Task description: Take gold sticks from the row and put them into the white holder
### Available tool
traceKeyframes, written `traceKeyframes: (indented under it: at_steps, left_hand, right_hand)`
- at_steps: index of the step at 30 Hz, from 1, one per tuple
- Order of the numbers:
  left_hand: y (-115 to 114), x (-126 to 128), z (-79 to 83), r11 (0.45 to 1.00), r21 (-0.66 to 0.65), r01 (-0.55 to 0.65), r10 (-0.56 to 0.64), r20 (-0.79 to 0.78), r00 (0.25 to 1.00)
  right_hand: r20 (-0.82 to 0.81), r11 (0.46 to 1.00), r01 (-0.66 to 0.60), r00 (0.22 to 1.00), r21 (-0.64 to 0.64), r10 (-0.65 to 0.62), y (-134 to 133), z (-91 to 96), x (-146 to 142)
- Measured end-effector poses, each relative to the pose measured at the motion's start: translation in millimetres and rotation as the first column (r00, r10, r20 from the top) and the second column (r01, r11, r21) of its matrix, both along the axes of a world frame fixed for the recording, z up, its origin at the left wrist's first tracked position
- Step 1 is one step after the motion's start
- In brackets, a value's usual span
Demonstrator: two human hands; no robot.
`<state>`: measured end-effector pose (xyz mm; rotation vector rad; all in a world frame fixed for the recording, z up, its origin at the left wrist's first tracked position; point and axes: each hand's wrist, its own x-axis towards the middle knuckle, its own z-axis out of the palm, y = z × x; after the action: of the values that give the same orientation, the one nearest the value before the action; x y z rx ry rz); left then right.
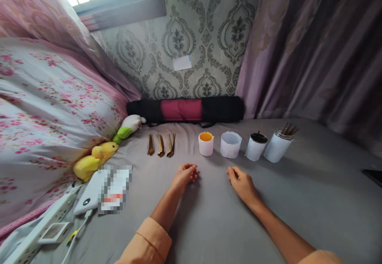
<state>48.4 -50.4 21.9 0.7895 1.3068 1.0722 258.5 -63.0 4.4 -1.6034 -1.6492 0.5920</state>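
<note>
My left hand (pixel 185 175) rests palm down on the grey sheet (pixel 209 216), its fingers loosely curled and holding nothing. My right hand (pixel 241 182) lies the same way a little to the right, also holding nothing. Beyond them stands a row of white-wrapped cups: one with orange liquid (pixel 205 143), one that looks unfilled (pixel 230 144), one with dark liquid and a stick (pixel 256 146), and a jar of brown sticks (pixel 278 146). Left of the cups lie three bundles of gold clips (pixel 161 144). Both hands are a short way in front of the cups, touching none.
A rolled black and maroon mat (pixel 185 110) lies against the patterned wall. Yellow and green plush toys (pixel 98 156) sit by the floral bedding (pixel 44 108) on the left. A white power bank (pixel 89 194) and power strip (pixel 44 228) lie at lower left. Curtains hang at right.
</note>
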Motion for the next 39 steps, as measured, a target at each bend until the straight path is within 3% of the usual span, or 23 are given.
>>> traceKeyframes:
  at_steps: [5,10,14,21,27,39]
  left_hand:
    - [15,-16,2.9,0.996,0.078,-0.043,0.057,-0.185,0.981]
    - [31,-32,0.2,0.988,0.131,-0.081,0.126,-0.383,0.915]
    - [43,-47,-2.4,0.982,0.155,-0.108,0.177,-0.546,0.819]
    - [57,-70,5.3,0.968,0.206,-0.14,0.249,-0.769,0.588]
    - [64,-81,9.3,0.968,0.225,-0.109,0.25,-0.87,0.424]
    - [77,-80,15.1,0.983,0.174,-0.064,0.185,-0.953,0.24]
  right_hand:
    - [0.01,1.0,0.011,1.0,0.014,-0.011,1,-2.6,0]
    - [0.016,1.0,0.012,1.0,0.022,-0.012,1,-2.6,0]
    - [0.024,1.0,0.015,1.0,0.014,-0.015,-1,-1.2,-1]
    - [0.033,1.0,0.003,0.999,0.028,-0.004,-1,-1.0,-1]
    - [0.042,0.999,0.015,0.999,0.032,-0.016,-2,0.7,-2]
    - [0.047,0.999,0.011,0.999,0.03,-0.012,-2,-1.1,-2]
